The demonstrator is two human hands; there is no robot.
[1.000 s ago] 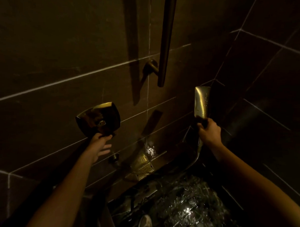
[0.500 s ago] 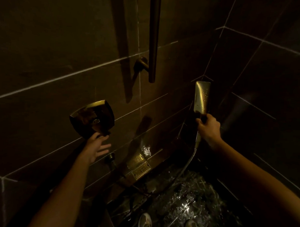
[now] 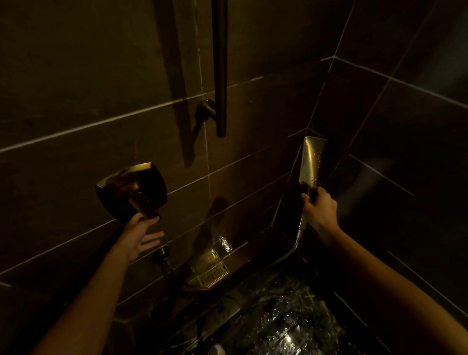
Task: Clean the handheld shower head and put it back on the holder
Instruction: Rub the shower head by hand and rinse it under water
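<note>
Right hand (image 3: pixel 319 211) wrapped round the shower head (image 3: pixel 311 161) handle, head upright near the tiled corner, hose (image 3: pixel 297 239) hanging below, left hand (image 3: pixel 140 236) fingers spread, just under the tap lever (image 3: pixel 143 203)

1 shower head (image 3: pixel 311 161), 1 rail (image 3: pixel 220 70), 1 ctrl handle (image 3: pixel 139 199), 2 hands (image 3: pixel 139 236) (image 3: pixel 319 211), maybe 1 shoe (image 3: pixel 216 354)

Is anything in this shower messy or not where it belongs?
Only the shower head: the right hand holds it up near the corner, spotted with drops, not on any holder. The floor below glistens wet.
</note>
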